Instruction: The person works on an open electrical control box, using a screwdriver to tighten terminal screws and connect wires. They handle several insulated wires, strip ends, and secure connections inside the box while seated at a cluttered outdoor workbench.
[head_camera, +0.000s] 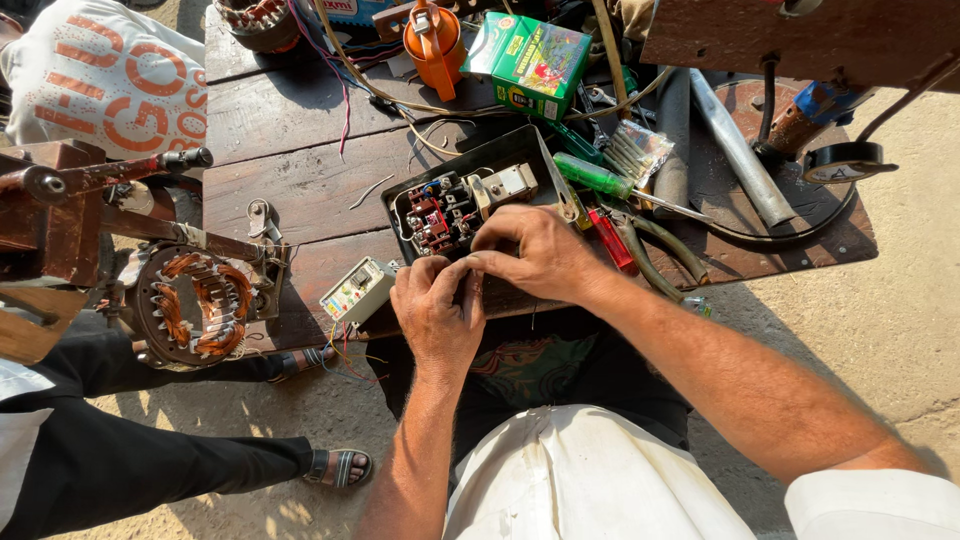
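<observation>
A: What could go wrong here?

B: The left hand (436, 312) and right hand (535, 255) pinch something tiny together; it could slip and drop off the bench (290, 180) edge.

A: What is it?

B: Hidden under the fingers (468, 262) — I can't tell. Both sets are narrow, tips touching.

A: And the box (470, 195)?

B: On the bench, just beyond the fingertips, its contactor (432, 218) exposed.

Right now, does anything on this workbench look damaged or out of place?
Yes. The small white electrical unit lies tilted at the wooden table's front edge, with loose coloured wires dangling off it.
</observation>
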